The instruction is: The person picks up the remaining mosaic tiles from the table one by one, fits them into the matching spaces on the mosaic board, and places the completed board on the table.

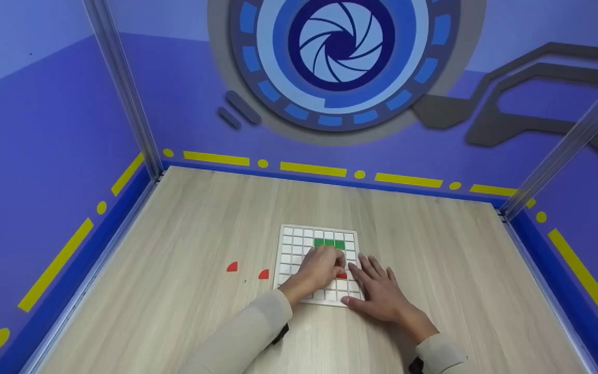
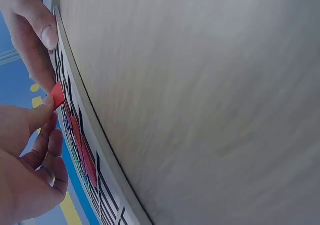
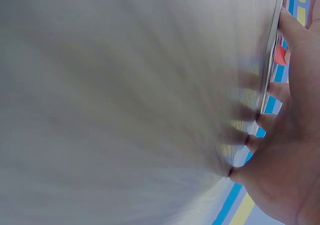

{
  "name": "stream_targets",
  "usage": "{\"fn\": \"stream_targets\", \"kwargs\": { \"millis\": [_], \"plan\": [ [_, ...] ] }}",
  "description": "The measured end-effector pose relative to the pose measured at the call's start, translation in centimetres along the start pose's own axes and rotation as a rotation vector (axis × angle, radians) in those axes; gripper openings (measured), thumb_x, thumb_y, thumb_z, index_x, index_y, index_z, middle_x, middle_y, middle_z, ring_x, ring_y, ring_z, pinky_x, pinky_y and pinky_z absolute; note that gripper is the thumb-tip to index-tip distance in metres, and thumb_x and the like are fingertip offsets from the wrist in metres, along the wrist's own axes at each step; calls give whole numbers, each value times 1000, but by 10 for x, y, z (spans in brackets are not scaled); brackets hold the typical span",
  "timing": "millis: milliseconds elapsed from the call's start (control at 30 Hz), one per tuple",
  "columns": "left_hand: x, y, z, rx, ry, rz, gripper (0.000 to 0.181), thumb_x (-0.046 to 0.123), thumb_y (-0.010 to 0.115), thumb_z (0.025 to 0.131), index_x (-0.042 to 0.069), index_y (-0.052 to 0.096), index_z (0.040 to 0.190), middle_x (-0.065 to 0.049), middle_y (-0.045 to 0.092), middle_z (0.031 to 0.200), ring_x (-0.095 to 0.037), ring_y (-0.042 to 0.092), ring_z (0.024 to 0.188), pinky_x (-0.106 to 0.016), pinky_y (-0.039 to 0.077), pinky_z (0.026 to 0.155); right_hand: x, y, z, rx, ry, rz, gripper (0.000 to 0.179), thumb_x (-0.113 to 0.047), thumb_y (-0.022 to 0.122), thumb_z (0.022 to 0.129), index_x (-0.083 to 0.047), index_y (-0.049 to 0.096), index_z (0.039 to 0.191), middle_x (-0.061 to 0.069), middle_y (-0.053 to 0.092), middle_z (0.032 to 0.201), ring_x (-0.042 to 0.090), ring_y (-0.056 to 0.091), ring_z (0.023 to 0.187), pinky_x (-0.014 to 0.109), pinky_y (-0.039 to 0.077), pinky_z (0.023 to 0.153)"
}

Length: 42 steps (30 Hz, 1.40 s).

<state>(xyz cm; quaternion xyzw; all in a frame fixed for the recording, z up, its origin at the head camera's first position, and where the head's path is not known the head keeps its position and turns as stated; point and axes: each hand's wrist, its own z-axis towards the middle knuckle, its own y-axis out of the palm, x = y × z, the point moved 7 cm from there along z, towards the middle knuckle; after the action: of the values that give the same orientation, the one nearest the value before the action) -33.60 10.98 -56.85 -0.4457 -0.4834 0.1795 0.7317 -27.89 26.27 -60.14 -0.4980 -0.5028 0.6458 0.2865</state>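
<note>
visible counts: pale board [image 1: 278,265] with white square grid, 1. green square tiles [image 1: 329,242] on it, 3. loose red quarter-circle pieces [image 1: 263,274] on the pale wood-grain table [image 1: 200,234], 2. pinched red flat piece [image 2: 58,96], 1. red pieces lying on the board [image 2: 88,162]: partly covered, total unreadable. left hand [image 1: 321,269], 1; right hand [image 1: 382,297], 1. silver metal posts [image 1: 121,78], 2.

So from where I'm standing, the tabletop [image 1: 200,234] looks like smooth pale wood grain with a soft sheen, and the board [image 2: 112,172] has a smooth, wood-looking rim. The red pieces [image 1: 232,267] seem smooth and fairly matt, can't tell if they're plastic or painted wood tbh. Sleeves [image 1: 247,327] are matt cloth, the corner post [image 1: 122,88] is shiny metal, and the walls [image 1: 50,156] look smooth.
</note>
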Motion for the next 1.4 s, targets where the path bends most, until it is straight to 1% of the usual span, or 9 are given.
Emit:
{"fn": "stream_targets", "kwargs": {
  "millis": [167,433,667,733,967,1100,1300,1400],
  "plan": [
    [-1,-1,0,-17,-7,-13,17,13,81,93,23,71,83,15,60,80,-7,56,78,-28,48,73,-1,-1,0,-1,-4,4,92,-71,64,94,-16,40,164,15,23,174,43,15,160,77,14,118],
    [-1,-1,0,-42,-13,-17,16,12,80,94,23,72,85,15,60,80,-7,56,79,-28,49,75,-1,-2,0,12,-8,11,93,-71,65,94,-14,42,163,16,25,173,44,17,159,77,15,117],
    [2,-4,0,-27,40,38,13,15,82,93,20,74,84,12,61,78,-8,55,76,-29,49,73,-1,0,0,1,-10,7,94,-73,62,93,-15,42,163,16,24,173,44,16,160,77,14,118],
    [2,-4,0,-23,46,43,13,15,82,92,19,74,84,12,62,78,-9,56,76,-30,49,73,-1,0,0,3,-11,5,94,-74,62,93,-15,42,163,17,24,173,44,16,160,77,14,117],
    [0,1,2,-30,37,52,12,14,81,93,20,74,85,13,62,78,-8,56,76,-29,49,73,-1,0,1,6,-7,-1,94,-74,62,93,-15,42,163,17,24,173,44,16,159,77,14,117],
    [-1,3,3,-32,39,85,11,16,82,93,21,75,85,13,63,78,-8,57,77,-30,50,74,-1,0,1,6,-7,-1,94,-75,62,93,-15,42,163,17,24,173,45,17,159,77,14,117],
    [-1,2,3,-5,56,136,11,20,85,91,21,78,83,13,66,78,-8,60,77,-32,52,75,-1,0,1,7,-9,9,94,-74,62,93,-16,42,163,16,24,173,44,16,160,77,14,117],
    [1,2,3,-1,49,159,12,21,84,92,21,76,83,13,66,78,-8,60,76,-32,52,74,0,-1,0,9,-4,10,94,-74,63,93,-15,42,163,16,24,173,44,16,160,77,14,117]
  ]
}}
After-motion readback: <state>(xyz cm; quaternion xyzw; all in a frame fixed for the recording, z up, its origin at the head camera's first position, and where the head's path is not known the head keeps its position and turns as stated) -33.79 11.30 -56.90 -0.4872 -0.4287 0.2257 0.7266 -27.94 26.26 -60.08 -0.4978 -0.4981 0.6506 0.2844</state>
